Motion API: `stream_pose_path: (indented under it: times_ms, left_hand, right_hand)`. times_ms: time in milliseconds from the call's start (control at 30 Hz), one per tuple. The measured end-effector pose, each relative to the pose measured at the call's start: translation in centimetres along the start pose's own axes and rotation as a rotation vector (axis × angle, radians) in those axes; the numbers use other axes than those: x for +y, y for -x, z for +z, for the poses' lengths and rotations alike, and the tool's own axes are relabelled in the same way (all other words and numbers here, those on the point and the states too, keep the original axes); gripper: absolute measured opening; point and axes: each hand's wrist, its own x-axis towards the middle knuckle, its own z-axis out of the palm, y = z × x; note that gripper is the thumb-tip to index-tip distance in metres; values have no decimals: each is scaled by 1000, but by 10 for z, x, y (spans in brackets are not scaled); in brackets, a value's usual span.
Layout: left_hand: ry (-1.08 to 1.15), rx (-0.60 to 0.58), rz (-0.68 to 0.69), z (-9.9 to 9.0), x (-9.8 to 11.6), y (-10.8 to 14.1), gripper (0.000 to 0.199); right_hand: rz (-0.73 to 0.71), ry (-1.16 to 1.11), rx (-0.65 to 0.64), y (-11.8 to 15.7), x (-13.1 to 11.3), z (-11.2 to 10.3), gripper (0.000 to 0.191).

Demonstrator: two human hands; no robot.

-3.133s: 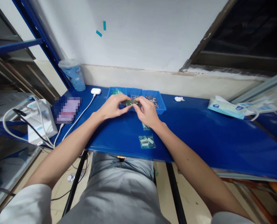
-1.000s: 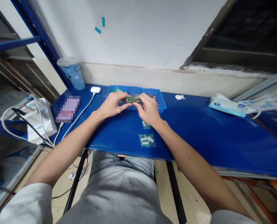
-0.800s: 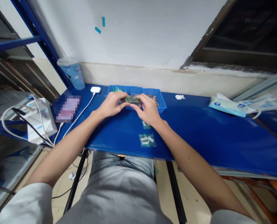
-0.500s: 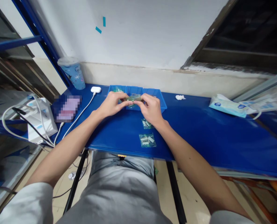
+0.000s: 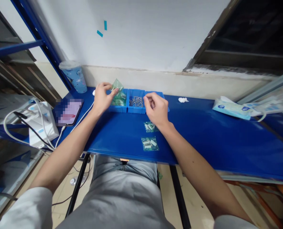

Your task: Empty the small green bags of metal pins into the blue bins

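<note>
My left hand [image 5: 104, 97] pinches a small green clear bag [image 5: 118, 85] above the left blue bin [image 5: 119, 109], where more green bags lie. In the middle blue bin [image 5: 133, 110] are several metal screws [image 5: 137, 101]. My right hand [image 5: 157, 108] is at the right blue bin [image 5: 158, 93], partly covering it, with thumb and fingers closed together; whatever they may hold is too small to make out. Two filled bags lie on the blue table nearer to me: one [image 5: 150, 127] just below my right hand, the other [image 5: 150, 144] close to the front edge.
A blue cup [image 5: 74, 76], a phone [image 5: 71, 112] and a white power strip [image 5: 42, 125] with cables stand at the left. Crumpled tissue [image 5: 183, 100] lies right of the bins, and a wipes pack [image 5: 232, 108] farther right.
My hands have parted. The left moved left with the green bag, which both hands were holding; the right let go of it and shifted slightly right. The screws are now uncovered.
</note>
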Motion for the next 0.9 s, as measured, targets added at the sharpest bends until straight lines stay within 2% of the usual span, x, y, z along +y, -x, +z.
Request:
stream_pose_path:
  times_ms: [133, 267, 300, 367, 433, 500, 600, 633, 700, 767, 900]
  left_hand:
    - [47, -43, -36, 16, -23, -11, 36]
    - [-14, 41, 49, 14, -19, -13, 36]
    - [-24, 15, 85, 10, -13, -13, 36]
    - [-17, -142, 179, 3, -1, -11, 37]
    - [-4, -349, 281, -1, 7, -10, 44]
    - [-34, -454, 325, 0, 10, -8, 47]
    - [-111, -462, 280, 5, 5, -6, 48]
    - [-141, -458, 257, 7, 2, -5, 49]
    - [-201, -461, 225, 9, -1, -3, 52]
    - [-242, -470, 216, 11, -3, -2, 53]
    - [-214, -476, 208, 12, -4, -1, 47]
  right_hand:
    - [-2, 43, -51, 2, 3, 3, 25]
    - [25, 92, -73, 0, 5, 1, 25]
    - [30, 97, -80, -2, 4, -2, 24]
    - [37, 83, -131, -8, 2, -11, 22]
    - [43, 14, -276, -16, 1, -23, 21]
    - [108, -87, -547, -22, 1, -37, 20]
    - [186, -134, -993, -25, 10, -53, 20]
    - [190, -131, -1086, -24, 14, -56, 24]
    - [201, -83, -1161, -19, 24, -58, 35]
    - [236, -8, -1176, -15, 31, -55, 41]
    - [246, 60, -1163, -10, 29, -44, 32]
